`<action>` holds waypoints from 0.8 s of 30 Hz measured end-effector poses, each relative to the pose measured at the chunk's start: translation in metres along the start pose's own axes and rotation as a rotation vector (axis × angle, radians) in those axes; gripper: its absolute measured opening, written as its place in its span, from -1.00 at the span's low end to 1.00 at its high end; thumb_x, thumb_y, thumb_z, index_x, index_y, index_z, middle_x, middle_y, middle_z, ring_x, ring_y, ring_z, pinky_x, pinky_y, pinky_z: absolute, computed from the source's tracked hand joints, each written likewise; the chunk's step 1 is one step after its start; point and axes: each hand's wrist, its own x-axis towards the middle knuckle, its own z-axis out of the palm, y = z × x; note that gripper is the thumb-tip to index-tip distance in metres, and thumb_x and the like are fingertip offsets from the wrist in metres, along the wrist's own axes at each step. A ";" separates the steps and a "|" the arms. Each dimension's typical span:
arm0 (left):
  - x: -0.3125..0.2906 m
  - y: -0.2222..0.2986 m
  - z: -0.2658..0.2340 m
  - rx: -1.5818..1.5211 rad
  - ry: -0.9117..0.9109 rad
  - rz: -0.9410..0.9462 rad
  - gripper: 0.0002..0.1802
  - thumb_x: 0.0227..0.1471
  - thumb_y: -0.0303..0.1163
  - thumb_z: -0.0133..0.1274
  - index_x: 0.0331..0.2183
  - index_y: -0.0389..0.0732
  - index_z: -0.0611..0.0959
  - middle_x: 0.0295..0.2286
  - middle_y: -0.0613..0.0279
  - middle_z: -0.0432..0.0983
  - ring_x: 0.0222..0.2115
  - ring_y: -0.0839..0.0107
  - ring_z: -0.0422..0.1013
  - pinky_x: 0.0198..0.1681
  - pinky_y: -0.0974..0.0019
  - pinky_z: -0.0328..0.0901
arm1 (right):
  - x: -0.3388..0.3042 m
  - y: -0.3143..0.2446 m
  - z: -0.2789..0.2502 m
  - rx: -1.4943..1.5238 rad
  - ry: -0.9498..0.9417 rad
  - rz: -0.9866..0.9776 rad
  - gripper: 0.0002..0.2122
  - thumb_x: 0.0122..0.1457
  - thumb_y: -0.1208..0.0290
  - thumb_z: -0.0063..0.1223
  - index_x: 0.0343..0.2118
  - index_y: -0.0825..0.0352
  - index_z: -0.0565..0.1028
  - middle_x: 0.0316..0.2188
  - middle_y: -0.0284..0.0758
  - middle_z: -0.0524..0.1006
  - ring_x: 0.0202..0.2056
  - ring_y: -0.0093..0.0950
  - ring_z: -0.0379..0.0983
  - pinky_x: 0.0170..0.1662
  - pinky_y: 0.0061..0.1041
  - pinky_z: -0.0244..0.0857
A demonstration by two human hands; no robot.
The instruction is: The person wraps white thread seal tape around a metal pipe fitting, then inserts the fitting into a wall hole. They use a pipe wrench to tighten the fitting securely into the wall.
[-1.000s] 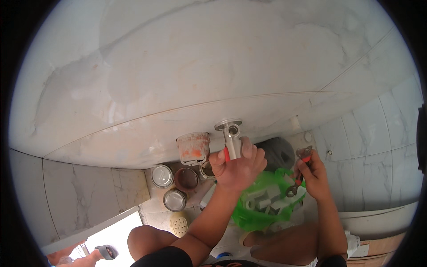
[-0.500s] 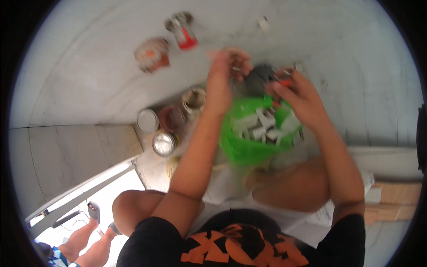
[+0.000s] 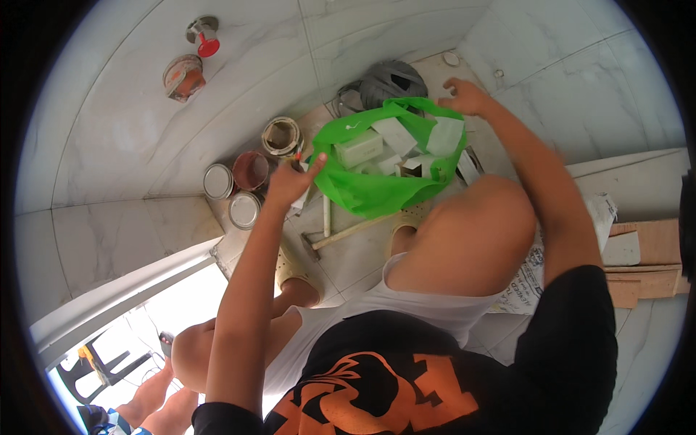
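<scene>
A green plastic bag [image 3: 355, 194], its mouth wide, holds several white boxes [image 3: 360, 148]. My left hand [image 3: 288, 183] is closed beside the bag's left rim, thumb stretched toward it. A small red-orange tip [image 3: 298, 155] shows just past its fingers; the rest of that thing is hidden. Over the far right rim of the bag reaches my right hand [image 3: 467, 98], its fingers bent and apart with nothing visible in them. Behind the bag lies a grey bag [image 3: 391, 83].
Several round cans [image 3: 250, 171] stand left of my left hand. A hammer [image 3: 348, 235] lies on the floor before the green bag. On the wall are a red-ended fitting [image 3: 207, 45] and a rough pipe opening [image 3: 185, 77]. Cardboard pieces [image 3: 645, 250] lie at right. Another person's legs [image 3: 156, 399] show lower left.
My hands have moved apart: the left down and left toward the cans, the right slightly up and left. The red-orange thing in my right hand is no longer seen there. My view has shifted.
</scene>
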 end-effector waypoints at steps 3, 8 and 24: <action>-0.029 -0.002 0.044 -0.097 -0.158 0.120 -0.40 0.05 0.12 0.25 -0.25 -0.32 0.76 -0.35 0.06 0.71 -0.32 0.22 0.58 -0.13 0.13 0.42 | -0.010 0.041 0.045 0.096 -0.082 0.219 -0.30 0.13 -0.04 0.34 0.16 0.48 0.51 0.03 0.11 0.58 0.08 -0.07 0.55 0.07 -0.16 0.44; -0.047 0.039 0.021 -0.245 -0.342 0.321 -0.69 0.20 -0.18 0.16 -0.26 -0.25 0.72 -0.37 0.23 0.68 -0.26 0.43 0.52 -0.09 0.29 0.36 | -0.012 0.008 0.036 0.303 -0.432 0.109 -0.35 0.19 0.00 0.31 0.16 0.48 0.51 0.09 0.07 0.55 0.05 -0.14 0.53 0.09 -0.21 0.42; -0.032 0.020 0.019 -0.128 -0.240 0.122 -0.46 0.21 -0.13 0.24 0.01 -0.40 0.62 -0.29 0.08 0.67 -0.40 0.33 0.55 -0.31 0.24 0.41 | -0.045 -0.092 -0.018 0.085 -0.081 -0.308 -0.52 0.05 0.11 0.43 -0.08 0.37 0.60 -0.25 -0.02 0.63 -0.14 -0.10 0.57 -0.05 -0.20 0.41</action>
